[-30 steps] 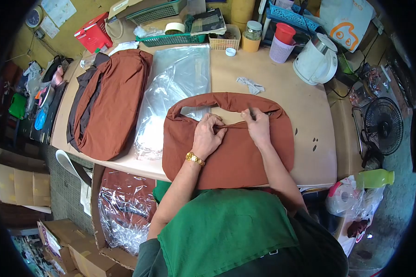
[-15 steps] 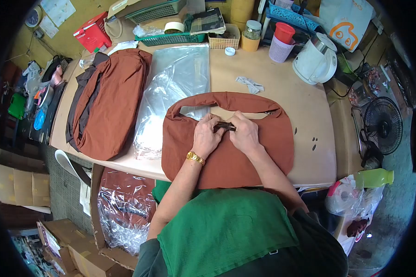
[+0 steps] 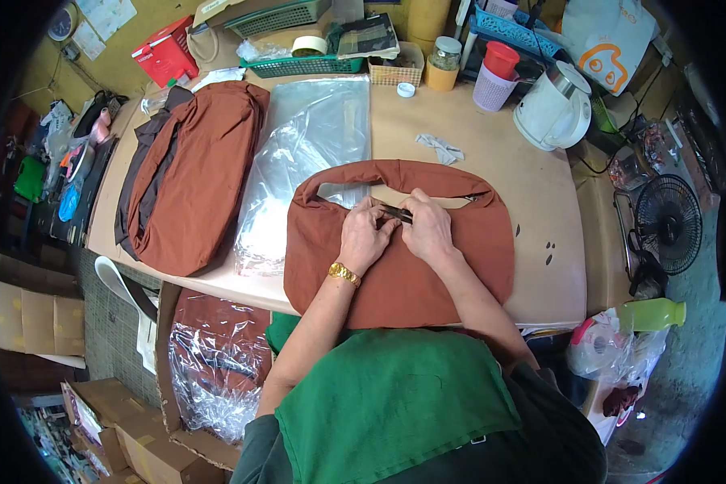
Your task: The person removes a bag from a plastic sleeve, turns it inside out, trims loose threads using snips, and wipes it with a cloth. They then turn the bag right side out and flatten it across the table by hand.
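Observation:
A rust-brown fabric bag point(image 3: 403, 278) lies flat at the table's front edge, its handle loop toward the back. My left hand point(image 3: 366, 235), with a gold watch at the wrist, pinches the bag's top edge below the handle opening. Close beside it, my right hand point(image 3: 426, 226) is closed on a small dark tool point(image 3: 398, 214), whose tip points at the left fingertips. The exact spot between the fingers is too small to make out. A short zipper end shows at the right of the opening.
More brown bags point(image 3: 202, 173) lie stacked at the left, beside clear plastic sleeves point(image 3: 315, 129). Baskets, a jar point(image 3: 444, 63), a purple cup point(image 3: 493, 89) and a white kettle point(image 3: 552, 109) line the back. A carton point(image 3: 168, 363) with a wrapped bag stands below the table.
My right hand has moved left from the zipper end to beside my left hand, and the dark tool now shows in it. The left hand has hardly moved.

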The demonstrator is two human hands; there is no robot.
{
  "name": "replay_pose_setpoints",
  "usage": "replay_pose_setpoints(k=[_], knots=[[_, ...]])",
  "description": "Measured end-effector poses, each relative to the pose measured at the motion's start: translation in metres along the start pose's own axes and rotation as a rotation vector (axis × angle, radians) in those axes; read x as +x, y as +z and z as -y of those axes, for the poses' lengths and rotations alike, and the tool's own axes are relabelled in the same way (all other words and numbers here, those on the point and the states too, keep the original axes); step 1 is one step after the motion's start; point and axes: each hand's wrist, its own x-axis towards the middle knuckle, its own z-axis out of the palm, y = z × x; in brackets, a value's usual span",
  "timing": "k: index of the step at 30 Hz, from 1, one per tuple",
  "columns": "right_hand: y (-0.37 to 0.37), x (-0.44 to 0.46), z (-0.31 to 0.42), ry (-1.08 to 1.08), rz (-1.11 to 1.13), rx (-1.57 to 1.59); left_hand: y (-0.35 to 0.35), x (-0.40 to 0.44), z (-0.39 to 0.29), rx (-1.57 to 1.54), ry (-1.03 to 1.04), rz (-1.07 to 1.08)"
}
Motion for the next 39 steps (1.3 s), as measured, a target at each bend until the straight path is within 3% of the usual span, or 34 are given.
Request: replay_pose_setpoints(k=[4, 7, 11, 14, 18, 23, 39], knots=[[0.013, 0.002, -0.021, 0.101, -0.114, 0.227, 0.001, 0.001, 0.002, -0.070, 0.006, -0.007], [0.016, 0.011, -0.039, 0.363, -0.225, 0.706, -0.002, 0.001, -0.003, -0.072, 0.001, 0.009], [-0.005, 0.004, -0.030, 0.405, -0.250, 0.740, -0.010, 0.005, -0.017, -0.154, -0.037, 0.040], [-0.011, -0.011, -0.019, 0.139, -0.264, 0.367, -0.008, 0.008, -0.012, -0.112, -0.090, 0.101], [-0.035, -0.028, 0.001, 0.137, -0.055, -0.006, -0.008, 0.011, -0.010, -0.105, -0.169, 0.119], [-0.036, -0.028, 0.005, 0.139, -0.004, -0.050, -0.010, 0.014, -0.011, -0.211, -0.302, 0.147], [-0.031, -0.020, 0.011, 0.147, -0.003, -0.065, -0.008, 0.018, -0.013, -0.146, -0.326, 0.145]])
